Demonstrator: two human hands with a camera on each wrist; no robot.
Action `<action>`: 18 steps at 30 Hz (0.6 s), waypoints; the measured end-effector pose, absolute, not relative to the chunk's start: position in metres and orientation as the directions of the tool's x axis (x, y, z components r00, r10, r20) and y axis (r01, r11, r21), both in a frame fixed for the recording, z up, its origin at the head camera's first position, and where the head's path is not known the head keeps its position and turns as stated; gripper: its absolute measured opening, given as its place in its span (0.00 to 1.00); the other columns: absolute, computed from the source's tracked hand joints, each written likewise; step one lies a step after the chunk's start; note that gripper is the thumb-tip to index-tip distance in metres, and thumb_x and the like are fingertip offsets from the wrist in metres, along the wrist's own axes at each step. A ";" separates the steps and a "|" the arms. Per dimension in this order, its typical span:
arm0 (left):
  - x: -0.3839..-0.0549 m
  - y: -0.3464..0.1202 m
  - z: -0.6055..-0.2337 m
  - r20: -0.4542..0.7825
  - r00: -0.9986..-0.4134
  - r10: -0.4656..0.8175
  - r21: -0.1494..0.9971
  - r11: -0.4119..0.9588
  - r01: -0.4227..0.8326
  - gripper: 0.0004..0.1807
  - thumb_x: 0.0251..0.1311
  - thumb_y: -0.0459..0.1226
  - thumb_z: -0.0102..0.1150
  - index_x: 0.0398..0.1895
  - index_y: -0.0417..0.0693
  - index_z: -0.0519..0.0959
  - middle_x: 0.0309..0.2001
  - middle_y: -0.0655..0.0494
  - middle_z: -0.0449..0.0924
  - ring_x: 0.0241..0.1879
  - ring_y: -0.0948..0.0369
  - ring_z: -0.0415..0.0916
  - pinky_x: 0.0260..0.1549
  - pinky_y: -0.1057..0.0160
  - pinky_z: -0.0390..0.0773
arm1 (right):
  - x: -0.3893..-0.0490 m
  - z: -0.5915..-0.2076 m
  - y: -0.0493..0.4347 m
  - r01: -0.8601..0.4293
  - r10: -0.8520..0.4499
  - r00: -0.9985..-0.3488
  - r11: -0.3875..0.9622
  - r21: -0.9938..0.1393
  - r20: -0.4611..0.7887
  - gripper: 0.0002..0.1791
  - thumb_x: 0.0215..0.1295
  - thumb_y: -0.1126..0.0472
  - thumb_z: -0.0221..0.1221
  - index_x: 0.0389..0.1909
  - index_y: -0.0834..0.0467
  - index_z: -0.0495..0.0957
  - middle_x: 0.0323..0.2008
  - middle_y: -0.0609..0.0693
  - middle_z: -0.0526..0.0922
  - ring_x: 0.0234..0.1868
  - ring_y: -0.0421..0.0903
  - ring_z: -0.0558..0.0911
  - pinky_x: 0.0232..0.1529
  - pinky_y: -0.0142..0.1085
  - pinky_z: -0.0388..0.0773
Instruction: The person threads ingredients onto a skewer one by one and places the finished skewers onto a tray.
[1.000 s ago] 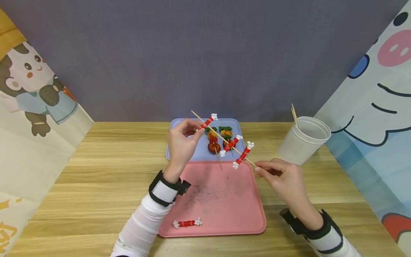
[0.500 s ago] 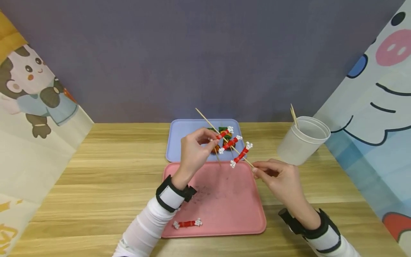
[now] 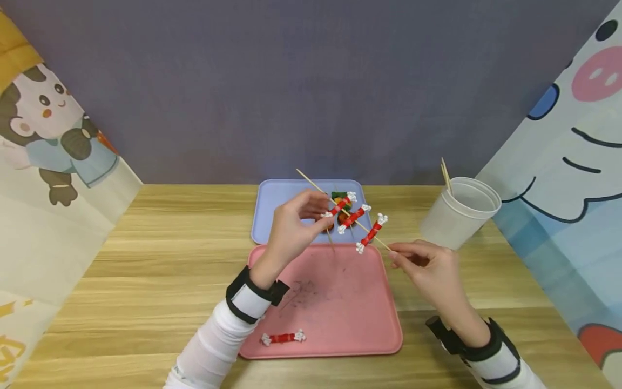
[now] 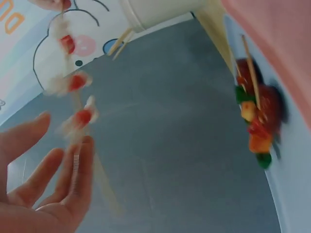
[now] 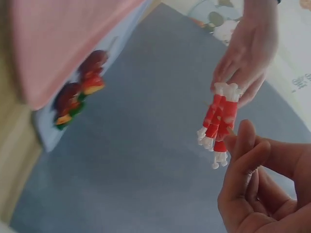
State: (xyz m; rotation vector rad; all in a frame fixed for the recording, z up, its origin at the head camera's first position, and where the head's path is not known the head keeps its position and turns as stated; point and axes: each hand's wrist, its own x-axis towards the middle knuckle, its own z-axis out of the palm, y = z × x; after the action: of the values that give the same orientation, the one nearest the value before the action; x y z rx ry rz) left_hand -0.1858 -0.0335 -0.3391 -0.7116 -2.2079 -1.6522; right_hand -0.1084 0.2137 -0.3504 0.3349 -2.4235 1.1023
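Note:
My right hand pinches the lower end of a thin wooden skewer, which slants up to the left above the trays. Threaded on it are three red pieces with white knobby ends, the top one, a middle one and the lowest. Close beside the top piece is my left hand, its thumb and fingers spread apart. In the left wrist view a gap shows between that thumb and the fingers. A fourth such red piece lies on the pink tray.
Behind the pink tray lies a blue tray bearing two toy food skewers, partly hidden by my left hand. A white bucket with several sticks stands at the right. A grey wall rises behind the table.
My left hand slid the top red piece down the skewer toward the other two, then loosened its fingers from it. My right hand keeps its pinch, almost unmoved.

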 end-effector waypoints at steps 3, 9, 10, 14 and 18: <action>-0.179 -0.045 -0.347 0.479 -0.830 0.286 0.760 0.339 0.555 0.19 0.46 0.35 0.68 0.44 0.46 0.78 0.38 0.54 0.82 0.37 0.64 0.78 0.38 0.63 0.81 | -0.110 -0.357 0.223 -0.362 -0.012 -0.876 0.676 -0.642 0.482 0.06 0.48 0.65 0.67 0.30 0.57 0.86 0.18 0.47 0.83 0.18 0.37 0.78 0.14 0.24 0.70; -0.153 -0.071 -0.366 0.362 -0.839 0.406 0.623 0.564 0.541 0.14 0.45 0.36 0.68 0.39 0.49 0.81 0.36 0.57 0.82 0.38 0.62 0.74 0.39 0.59 0.78 | -0.111 -0.370 0.242 -0.303 0.019 -0.886 0.733 -0.609 0.464 0.05 0.48 0.66 0.67 0.29 0.58 0.85 0.18 0.47 0.83 0.18 0.36 0.78 0.15 0.23 0.70; -0.149 -0.075 -0.369 0.341 -0.838 0.427 0.603 0.584 0.543 0.14 0.44 0.36 0.67 0.38 0.50 0.81 0.35 0.58 0.81 0.38 0.63 0.74 0.38 0.59 0.77 | -0.112 -0.372 0.245 -0.301 0.022 -0.884 0.739 -0.603 0.468 0.05 0.47 0.67 0.67 0.29 0.59 0.85 0.18 0.47 0.83 0.18 0.35 0.78 0.15 0.22 0.70; -0.135 -0.088 -0.380 0.261 -0.810 0.526 0.544 0.613 0.573 0.12 0.42 0.33 0.67 0.34 0.50 0.82 0.32 0.58 0.81 0.35 0.63 0.73 0.36 0.60 0.76 | -0.113 -0.375 0.254 -0.285 0.040 -0.874 0.765 -0.578 0.484 0.05 0.46 0.68 0.67 0.27 0.59 0.86 0.17 0.47 0.83 0.18 0.31 0.77 0.16 0.21 0.69; -0.123 -0.095 -0.389 0.184 -0.753 0.631 0.508 0.595 0.623 0.10 0.42 0.34 0.67 0.32 0.49 0.82 0.29 0.57 0.82 0.31 0.62 0.73 0.34 0.61 0.75 | -0.116 -0.377 0.261 -0.263 0.061 -0.863 0.793 -0.550 0.501 0.04 0.46 0.67 0.67 0.26 0.58 0.86 0.16 0.47 0.82 0.18 0.28 0.75 0.17 0.21 0.69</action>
State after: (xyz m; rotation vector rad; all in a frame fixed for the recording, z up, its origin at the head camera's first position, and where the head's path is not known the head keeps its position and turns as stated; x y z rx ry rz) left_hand -0.1233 -0.0954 -0.3889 -1.1082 -2.8195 -0.8882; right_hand -0.1158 0.2614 -0.3767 0.1499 -2.4748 0.8611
